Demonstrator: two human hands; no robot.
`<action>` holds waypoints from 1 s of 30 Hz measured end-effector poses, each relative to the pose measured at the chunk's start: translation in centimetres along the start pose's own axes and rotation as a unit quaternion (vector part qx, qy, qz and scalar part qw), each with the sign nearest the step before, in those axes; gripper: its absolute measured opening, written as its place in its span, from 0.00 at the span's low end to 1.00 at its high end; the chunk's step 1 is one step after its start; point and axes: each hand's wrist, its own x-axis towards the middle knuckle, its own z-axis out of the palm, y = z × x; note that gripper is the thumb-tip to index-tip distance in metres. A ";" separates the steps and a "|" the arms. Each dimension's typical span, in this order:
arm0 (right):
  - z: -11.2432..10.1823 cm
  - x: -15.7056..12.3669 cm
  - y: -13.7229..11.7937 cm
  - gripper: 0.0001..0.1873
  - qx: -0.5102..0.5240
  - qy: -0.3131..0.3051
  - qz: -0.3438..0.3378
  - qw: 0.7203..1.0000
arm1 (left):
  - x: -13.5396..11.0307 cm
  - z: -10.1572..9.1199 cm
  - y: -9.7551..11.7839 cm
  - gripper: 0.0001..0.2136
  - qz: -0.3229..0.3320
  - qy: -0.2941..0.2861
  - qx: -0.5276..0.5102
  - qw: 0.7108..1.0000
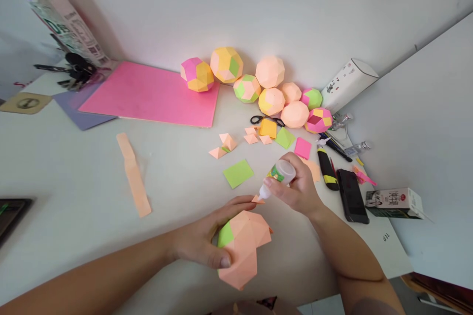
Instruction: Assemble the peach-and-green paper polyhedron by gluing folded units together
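Note:
My left hand (201,238) grips a partly built paper polyhedron (246,243), mostly peach with a green face at its left. Its thumb presses the near side, and its fingers reach around the far edge. In my right hand (301,189) is a small glue bottle (283,172), tilted with its nozzle pointing down to the left. The nozzle tip meets or nearly meets a small peach flap (257,200) by my left fingertips. Just beyond lies a green paper rectangle (238,173). Small folded peach pieces (218,152) rest farther back.
Finished paper balls (270,72) cluster by the wall. Black-handled scissors (257,119) and stacks of sticky notes (303,147) lie before them. At right are a highlighter (327,170), a phone (353,196) and a milk carton (393,202). A peach strip (135,177) and pink sheet (155,96) lie left.

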 end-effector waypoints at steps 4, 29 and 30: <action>0.3 -0.2 -0.1 0.17 -0.002 0.008 -0.010 1.000 | 0.0 0.0 0.0 0.44 -0.005 -0.003 -0.003 1.000; 0.4 -0.5 -0.8 0.16 0.000 -0.009 -0.026 1.000 | 0.3 0.1 0.4 0.46 0.007 -0.015 -0.004 1.000; 0.5 -0.5 -0.7 0.16 0.008 -0.006 -0.028 1.000 | 0.3 0.1 0.4 0.46 0.010 -0.015 -0.006 1.000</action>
